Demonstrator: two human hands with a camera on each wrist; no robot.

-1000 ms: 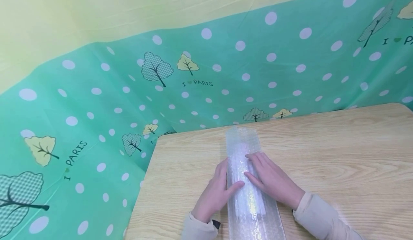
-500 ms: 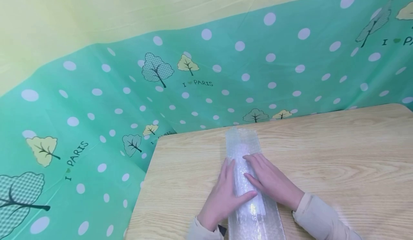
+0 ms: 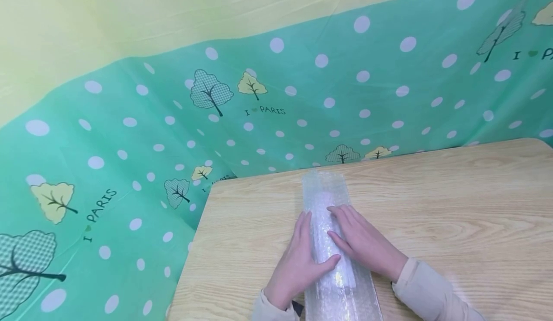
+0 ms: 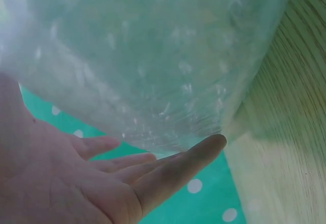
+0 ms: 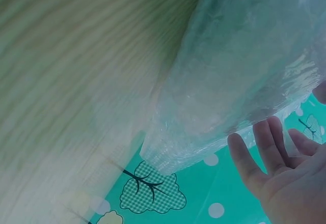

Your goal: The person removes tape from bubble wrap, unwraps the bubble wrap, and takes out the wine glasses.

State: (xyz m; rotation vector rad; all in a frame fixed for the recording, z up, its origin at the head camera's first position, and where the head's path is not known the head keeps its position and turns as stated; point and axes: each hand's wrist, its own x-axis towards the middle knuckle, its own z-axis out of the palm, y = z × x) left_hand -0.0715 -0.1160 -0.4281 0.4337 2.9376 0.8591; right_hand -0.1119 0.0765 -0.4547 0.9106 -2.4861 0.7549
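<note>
A long bundle of clear bubble wrap (image 3: 326,263) lies lengthwise on the wooden table, with something pale inside that I cannot make out. My left hand (image 3: 298,261) rests along its left side, fingers fairly straight and the thumb laid over the top. From the right, my right hand (image 3: 365,239) touches the upper face and right side with extended fingers. In the left wrist view, fingertips of the left hand (image 4: 97,183) meet the underside of the film (image 4: 142,61). The right wrist view has the fingers of the right hand (image 5: 285,168) against the wrap (image 5: 239,81).
The wood-grain table (image 3: 453,215) extends to the right of the bundle. Behind it and to the left hangs a green dotted cloth (image 3: 276,134) with printed trees, yellow along its top. A small dark piece (image 3: 297,307) shows beside the left cuff.
My left hand has slid slightly right and toward me along the wrap, its thumb reaching further over the top. The right hand and the bundle have barely moved.
</note>
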